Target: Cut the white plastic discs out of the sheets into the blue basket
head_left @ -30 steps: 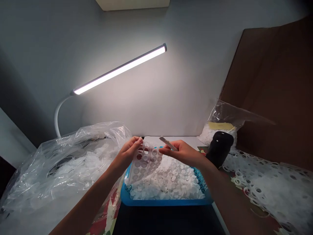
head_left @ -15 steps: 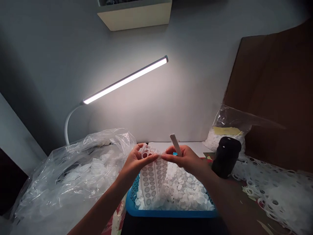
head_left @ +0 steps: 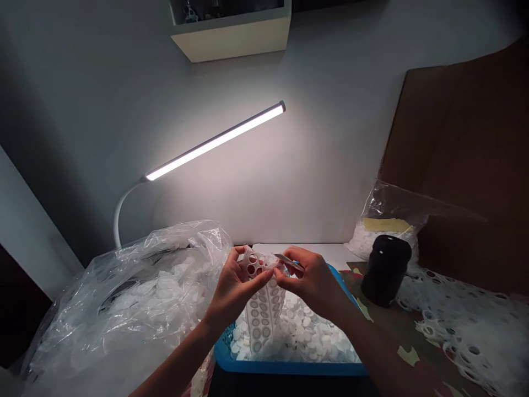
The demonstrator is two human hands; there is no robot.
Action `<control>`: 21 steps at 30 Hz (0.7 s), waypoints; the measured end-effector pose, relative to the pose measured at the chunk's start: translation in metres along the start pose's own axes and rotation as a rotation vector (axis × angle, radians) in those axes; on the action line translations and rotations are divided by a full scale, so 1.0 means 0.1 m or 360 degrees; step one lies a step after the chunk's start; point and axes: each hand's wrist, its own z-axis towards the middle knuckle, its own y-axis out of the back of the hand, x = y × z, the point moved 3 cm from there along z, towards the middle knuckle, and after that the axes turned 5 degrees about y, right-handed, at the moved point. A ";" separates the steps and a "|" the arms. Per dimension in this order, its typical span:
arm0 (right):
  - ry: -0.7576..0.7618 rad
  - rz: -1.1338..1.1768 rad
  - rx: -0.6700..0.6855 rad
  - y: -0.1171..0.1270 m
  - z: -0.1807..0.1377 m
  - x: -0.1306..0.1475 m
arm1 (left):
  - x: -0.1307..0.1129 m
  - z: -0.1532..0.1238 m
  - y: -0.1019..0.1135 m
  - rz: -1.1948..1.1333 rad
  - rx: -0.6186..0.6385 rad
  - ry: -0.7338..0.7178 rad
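One sheet [head_left: 258, 325] of round white pieces is in work, held up over the blue basket [head_left: 289, 368] with its lower part hanging down inside the rim; whether it touches the loose discs [head_left: 318, 331] below cannot be told. The left hand [head_left: 237, 286] grips the sheet near its top, fingers behind and thumb in front. The right hand [head_left: 309, 278] is closed around a pale flat stick [head_left: 289, 260], its thumb and fingertips meeting the sheet beside the left thumb; whether they pinch it is unclear. Several holes near the top stand open, while the visible rows below appear filled, so this sheet is judged to be at an early stage, with most of its pieces left to remove. Overall progress appears considerable: discs cover much of the basket's inside, and a heap of ring-like waste [head_left: 467, 331] lies on the right of the worktop [head_left: 397, 331]. The large clear bag [head_left: 157, 298] at left holds further white material, which may be stock; its contents cannot be confirmed.
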 end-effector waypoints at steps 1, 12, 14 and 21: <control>0.0018 -0.0035 -0.0013 0.00 0.00 0.00 | 0.00 0.00 0.00 0.0004 0.0002 -0.0021; 0.0030 -0.0044 -0.0053 0.05 0.02 -0.04 | 0.02 0.01 0.01 0.0008 0.0004 -0.0058; -0.0012 0.0030 -0.0057 0.13 0.04 -0.03 | -0.01 0.01 0.03 0.0001 -0.0029 -0.0039; -0.0048 0.0110 -0.0369 0.46 -0.01 0.11 | -0.02 0.04 0.08 -0.0009 -0.0125 0.0037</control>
